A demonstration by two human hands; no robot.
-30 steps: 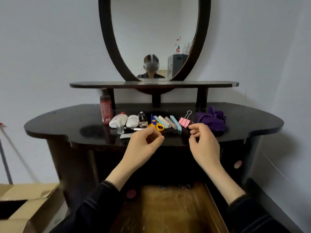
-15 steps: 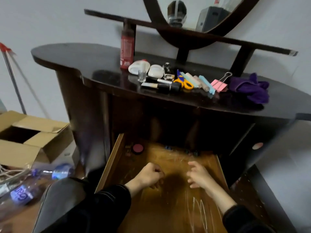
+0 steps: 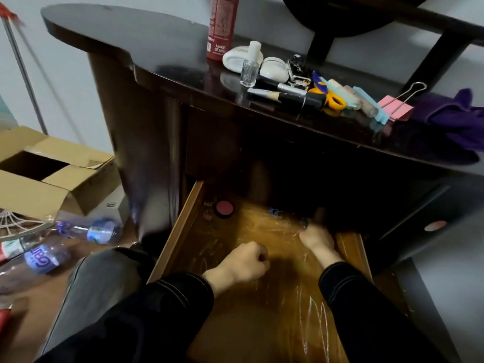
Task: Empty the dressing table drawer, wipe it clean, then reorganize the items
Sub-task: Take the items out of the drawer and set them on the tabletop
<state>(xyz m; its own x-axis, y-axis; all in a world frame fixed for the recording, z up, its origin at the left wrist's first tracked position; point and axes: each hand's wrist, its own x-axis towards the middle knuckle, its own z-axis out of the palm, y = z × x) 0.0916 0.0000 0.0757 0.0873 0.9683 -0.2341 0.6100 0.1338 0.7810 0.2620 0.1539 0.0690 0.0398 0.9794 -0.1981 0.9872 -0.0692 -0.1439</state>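
Drawer (image 3: 179, 231) stands open beneath the tabletop (image 3: 157, 48), where most items lie; we note a compact (image 3: 224, 208) and clips (image 3: 207, 215) inside. Left hand (image 3: 242, 263) is fisted, apparently empty; right hand (image 3: 317, 239) reaches rearward, grip indeterminable. We judge emptying unfinished, wiping pending.

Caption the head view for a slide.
Left hand and right hand in the open drawer with a pink compact; small items line the dressing table.

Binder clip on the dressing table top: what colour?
The binder clip is pink with silver wire handles; it shows clearly in the head view.
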